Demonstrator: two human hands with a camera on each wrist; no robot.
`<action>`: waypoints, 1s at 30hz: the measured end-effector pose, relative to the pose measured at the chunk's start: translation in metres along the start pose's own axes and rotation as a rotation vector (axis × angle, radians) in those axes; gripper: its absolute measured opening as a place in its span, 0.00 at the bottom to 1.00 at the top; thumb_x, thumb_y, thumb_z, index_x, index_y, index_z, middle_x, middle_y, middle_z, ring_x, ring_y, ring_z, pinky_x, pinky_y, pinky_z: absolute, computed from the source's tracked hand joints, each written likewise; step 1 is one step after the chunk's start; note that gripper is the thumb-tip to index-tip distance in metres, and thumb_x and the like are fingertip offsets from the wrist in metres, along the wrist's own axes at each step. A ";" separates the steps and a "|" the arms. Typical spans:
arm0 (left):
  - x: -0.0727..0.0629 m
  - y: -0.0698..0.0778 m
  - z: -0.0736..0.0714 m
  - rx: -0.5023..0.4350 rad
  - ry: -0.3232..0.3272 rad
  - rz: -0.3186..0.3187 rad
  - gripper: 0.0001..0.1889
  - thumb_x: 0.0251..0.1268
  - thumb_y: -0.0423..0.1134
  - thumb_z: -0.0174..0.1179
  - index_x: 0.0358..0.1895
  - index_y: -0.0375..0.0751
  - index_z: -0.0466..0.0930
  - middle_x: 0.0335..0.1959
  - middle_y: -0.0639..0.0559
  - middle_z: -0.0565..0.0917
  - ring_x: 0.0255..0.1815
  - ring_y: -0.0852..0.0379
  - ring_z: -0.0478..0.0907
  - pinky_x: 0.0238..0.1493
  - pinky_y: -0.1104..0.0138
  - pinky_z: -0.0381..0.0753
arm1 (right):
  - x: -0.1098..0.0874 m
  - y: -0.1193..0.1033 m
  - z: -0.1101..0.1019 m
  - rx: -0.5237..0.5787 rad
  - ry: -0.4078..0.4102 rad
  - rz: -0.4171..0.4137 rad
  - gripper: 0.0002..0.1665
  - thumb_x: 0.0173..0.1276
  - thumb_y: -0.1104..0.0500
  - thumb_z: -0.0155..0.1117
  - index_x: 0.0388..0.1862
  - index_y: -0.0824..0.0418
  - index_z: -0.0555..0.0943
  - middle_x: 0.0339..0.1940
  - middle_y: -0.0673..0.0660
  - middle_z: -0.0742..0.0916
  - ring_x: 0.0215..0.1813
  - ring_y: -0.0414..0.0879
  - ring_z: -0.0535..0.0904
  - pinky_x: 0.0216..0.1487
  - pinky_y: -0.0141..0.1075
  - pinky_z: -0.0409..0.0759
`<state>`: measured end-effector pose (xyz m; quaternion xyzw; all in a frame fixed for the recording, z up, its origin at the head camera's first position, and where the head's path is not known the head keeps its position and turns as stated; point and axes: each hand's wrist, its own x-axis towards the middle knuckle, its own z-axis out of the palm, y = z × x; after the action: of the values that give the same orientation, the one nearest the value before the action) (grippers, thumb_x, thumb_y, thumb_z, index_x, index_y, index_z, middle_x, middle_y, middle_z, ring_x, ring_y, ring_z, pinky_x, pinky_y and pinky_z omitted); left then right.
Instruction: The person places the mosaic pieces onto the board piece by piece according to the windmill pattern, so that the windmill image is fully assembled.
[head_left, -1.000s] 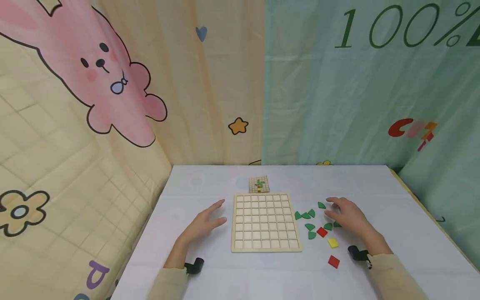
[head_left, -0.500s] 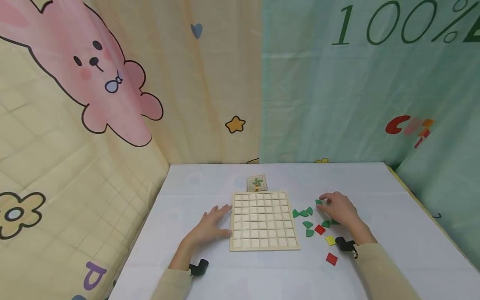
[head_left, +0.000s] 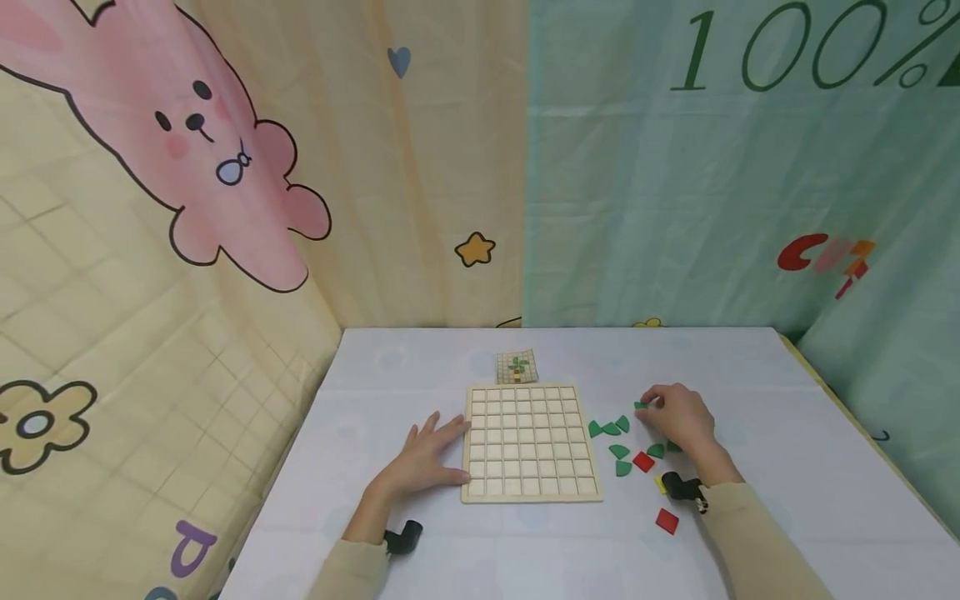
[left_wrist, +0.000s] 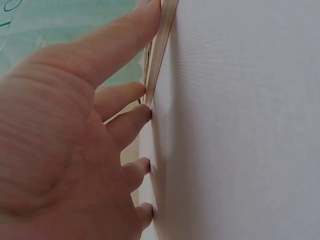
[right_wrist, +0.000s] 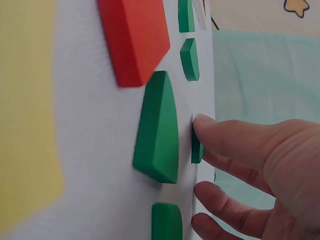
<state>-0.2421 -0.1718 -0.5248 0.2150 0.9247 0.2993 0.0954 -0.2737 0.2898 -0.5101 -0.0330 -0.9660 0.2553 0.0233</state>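
Observation:
The fingertips and thumb of my left hand [head_left: 422,457] touch the left edge of a wooden grid board [head_left: 532,443], fingers spread. Its pale edge [left_wrist: 162,50] also shows in the left wrist view. At the right, my right hand [head_left: 681,419] pinches a green quarter-round block [right_wrist: 196,144] between thumb and fingers, low at the white tabletop. The index finger is partly hidden behind the thumb. Nearer the wrist lie a green block [right_wrist: 159,130], a red square block [right_wrist: 135,40] and a blurred yellow block [right_wrist: 27,110].
Behind the board lies a small pattern card [head_left: 517,367] with a plant-like figure. Several green blocks [head_left: 611,429] are scattered between board and right hand. A second red block [head_left: 667,522] lies nearer the front. The yellow block is partly covered by the black wrist camera [head_left: 681,486].
My left hand has moved right to the board's edge. My right hand has moved slightly left and its fingers have closed on the far green block.

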 end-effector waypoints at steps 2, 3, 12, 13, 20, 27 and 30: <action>0.000 0.001 0.000 0.002 0.001 0.002 0.47 0.51 0.60 0.74 0.76 0.50 0.67 0.79 0.52 0.61 0.82 0.37 0.38 0.74 0.35 0.31 | 0.000 0.000 0.000 0.004 -0.003 0.008 0.16 0.65 0.53 0.73 0.46 0.61 0.86 0.41 0.62 0.84 0.39 0.55 0.75 0.30 0.42 0.75; -0.001 0.001 0.000 -0.002 0.002 0.007 0.47 0.51 0.60 0.74 0.76 0.50 0.67 0.79 0.52 0.61 0.81 0.37 0.38 0.74 0.35 0.31 | 0.000 0.000 0.000 0.006 -0.005 0.012 0.15 0.65 0.53 0.73 0.46 0.61 0.86 0.41 0.62 0.84 0.39 0.55 0.75 0.30 0.42 0.74; 0.000 -0.006 0.004 -0.035 -0.021 0.075 0.46 0.54 0.60 0.73 0.76 0.52 0.66 0.80 0.54 0.57 0.82 0.41 0.38 0.76 0.41 0.30 | 0.004 -0.002 0.002 0.092 -0.049 0.029 0.12 0.66 0.58 0.72 0.44 0.59 0.81 0.41 0.61 0.84 0.38 0.54 0.76 0.34 0.42 0.77; 0.000 -0.007 0.004 -0.037 -0.016 0.086 0.46 0.54 0.60 0.73 0.76 0.51 0.66 0.80 0.54 0.58 0.82 0.40 0.39 0.76 0.41 0.30 | 0.004 -0.002 0.003 0.105 -0.049 0.026 0.11 0.66 0.59 0.72 0.44 0.59 0.81 0.41 0.61 0.84 0.39 0.54 0.76 0.35 0.42 0.77; 0.001 -0.012 0.004 -0.067 0.008 0.105 0.43 0.54 0.58 0.74 0.74 0.53 0.70 0.79 0.56 0.59 0.82 0.42 0.39 0.77 0.44 0.30 | 0.005 -0.002 0.005 0.157 -0.008 -0.042 0.07 0.66 0.62 0.71 0.42 0.58 0.83 0.38 0.56 0.85 0.39 0.52 0.76 0.37 0.42 0.78; 0.001 -0.014 0.006 -0.071 0.010 0.106 0.42 0.53 0.60 0.73 0.73 0.54 0.71 0.79 0.56 0.61 0.82 0.42 0.40 0.77 0.42 0.30 | 0.001 -0.008 0.004 0.201 0.008 -0.048 0.08 0.67 0.63 0.69 0.44 0.59 0.85 0.39 0.56 0.86 0.41 0.52 0.79 0.40 0.44 0.81; 0.001 -0.014 0.006 -0.075 0.014 0.109 0.42 0.53 0.60 0.73 0.73 0.54 0.71 0.79 0.56 0.61 0.82 0.41 0.40 0.77 0.41 0.30 | 0.002 -0.009 0.004 0.219 0.020 -0.048 0.09 0.68 0.63 0.69 0.46 0.59 0.86 0.41 0.56 0.87 0.44 0.53 0.80 0.43 0.46 0.83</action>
<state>-0.2461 -0.1786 -0.5379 0.2593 0.9004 0.3399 0.0806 -0.2768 0.2798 -0.5090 -0.0098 -0.9326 0.3583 0.0425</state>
